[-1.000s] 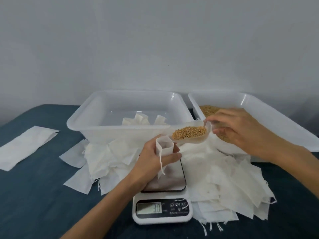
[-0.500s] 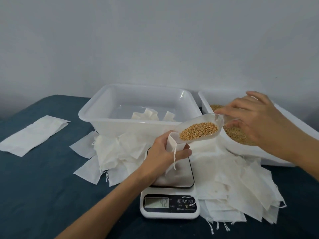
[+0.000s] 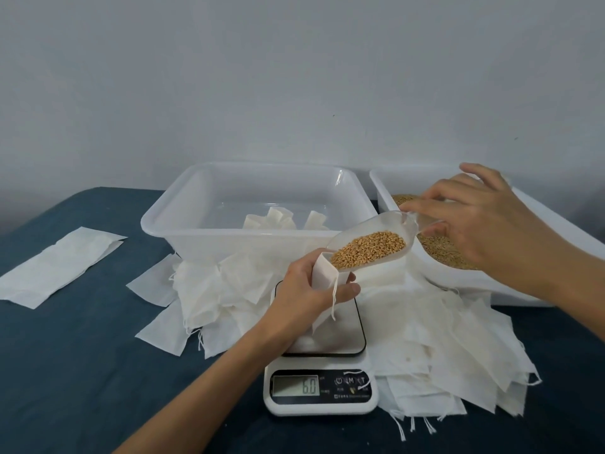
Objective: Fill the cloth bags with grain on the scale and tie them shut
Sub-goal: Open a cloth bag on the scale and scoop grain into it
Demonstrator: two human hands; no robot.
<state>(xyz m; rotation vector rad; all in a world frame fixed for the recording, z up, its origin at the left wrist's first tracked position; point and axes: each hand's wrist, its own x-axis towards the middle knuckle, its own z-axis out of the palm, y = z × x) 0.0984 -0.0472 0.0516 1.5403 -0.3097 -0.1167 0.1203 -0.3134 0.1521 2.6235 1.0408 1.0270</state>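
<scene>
Left hand (image 3: pixel 307 290) curled round a small cloth bag (image 3: pixel 322 273), thumb across its front, holding it upright over the scale (image 3: pixel 322 365); bag's lower end down at the steel plate, though contact there hard to judge behind the wrist. Drawstring (image 3: pixel 334 299) dangling from the bag's mouth past the thumb. Display showing 6.0.

Right hand (image 3: pixel 484 224) up and to the right of the bag, pinching the handle end of a clear scoop (image 3: pixel 376 240) between thumb and forefinger, other fingers spread loosely. Scoop tilted down to the left, its lip resting in the bag's open mouth, grain (image 3: pixel 368 250) heaped toward that low end. Scoop thus bridging the two hands, bag at the lower left, handle at the upper right.

Behind the right hand, a white tub (image 3: pixel 556 257) holding more grain. Left of it, a clear tub (image 3: pixel 203 237) with a few tied bags (image 3: pixel 278 221) inside at the back. Loose heap of flat empty bags (image 3: pixel 442 348) spread around and under the scale, on both sides, strings trailing at the front edge. Further left, apart from the heap, a flat white sheet (image 3: pixel 62 263) on the dark blue desk (image 3: pixel 82 371).
</scene>
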